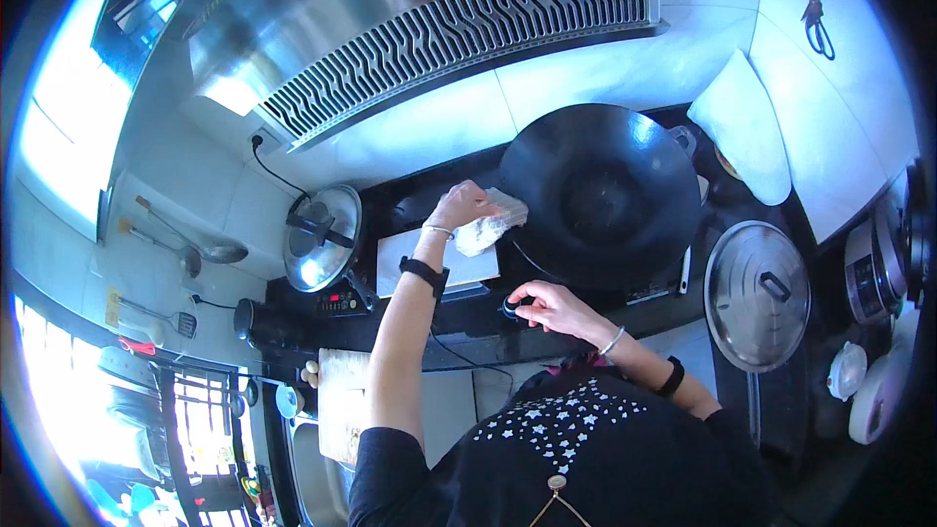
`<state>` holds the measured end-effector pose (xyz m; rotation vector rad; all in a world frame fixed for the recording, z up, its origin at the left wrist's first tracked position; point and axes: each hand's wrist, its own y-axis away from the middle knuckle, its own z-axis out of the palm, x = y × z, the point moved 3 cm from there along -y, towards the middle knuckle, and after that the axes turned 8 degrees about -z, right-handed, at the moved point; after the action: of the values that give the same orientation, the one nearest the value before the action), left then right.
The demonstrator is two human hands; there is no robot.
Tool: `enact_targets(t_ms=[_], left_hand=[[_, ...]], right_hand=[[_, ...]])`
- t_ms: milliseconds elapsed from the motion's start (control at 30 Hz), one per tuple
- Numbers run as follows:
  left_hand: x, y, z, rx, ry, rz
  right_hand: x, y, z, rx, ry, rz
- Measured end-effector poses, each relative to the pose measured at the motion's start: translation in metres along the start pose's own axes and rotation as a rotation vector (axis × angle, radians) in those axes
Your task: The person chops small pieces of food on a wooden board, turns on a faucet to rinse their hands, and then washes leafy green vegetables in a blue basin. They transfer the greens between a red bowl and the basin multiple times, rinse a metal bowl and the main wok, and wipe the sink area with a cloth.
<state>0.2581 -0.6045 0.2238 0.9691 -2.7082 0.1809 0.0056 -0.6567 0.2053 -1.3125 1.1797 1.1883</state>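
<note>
My left hand (463, 205) grips a crumpled translucent plastic bag (483, 230) at the left rim of a large black wok (596, 197). The wok sits on the black stovetop, and nothing is plainly visible inside it. Below the bag lies a flat white rectangular board or box (410, 263). Nearer to my body, my right hand (554, 305) has its thumb and finger around a round stove knob (510, 307) at the stove's front.
A lidded pan (322, 234) stands on an induction cooker (338, 300) at left. A metal lid (758, 296) lies right of the wok. Behind hangs a range hood (468, 44). A wooden cutting board (342, 402) lies beside the sink (311, 468). A thin cord (468, 360) crosses the counter front.
</note>
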Motion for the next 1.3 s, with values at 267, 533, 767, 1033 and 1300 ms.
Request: enact_targets(t_ms=[267, 533, 767, 1033, 1300], left_hand=[[-0.041, 0.019, 0.037, 0.022, 0.621, -0.758], [-0.013, 0.006, 0.091, -0.38, 1.289, -0.857], [-0.015, 0.001, 0.095, -0.597, 1.601, -1.028], [-0.008, 0.005, 0.087, -0.597, 1.582, -0.997], [0.024, 0.031, 0.076, -0.498, 1.607, -0.854]], right_hand=[[0.009, 0.061, -0.052, 0.295, -0.07, 0.035], [0.012, 0.09, -0.067, 0.386, -0.1, 0.134], [0.024, 0.102, -0.079, 0.489, -0.066, 0.03], [0.026, 0.13, -0.098, 0.635, 0.051, 0.039], [0.027, 0.178, -0.154, 0.862, 0.1, 0.092]])
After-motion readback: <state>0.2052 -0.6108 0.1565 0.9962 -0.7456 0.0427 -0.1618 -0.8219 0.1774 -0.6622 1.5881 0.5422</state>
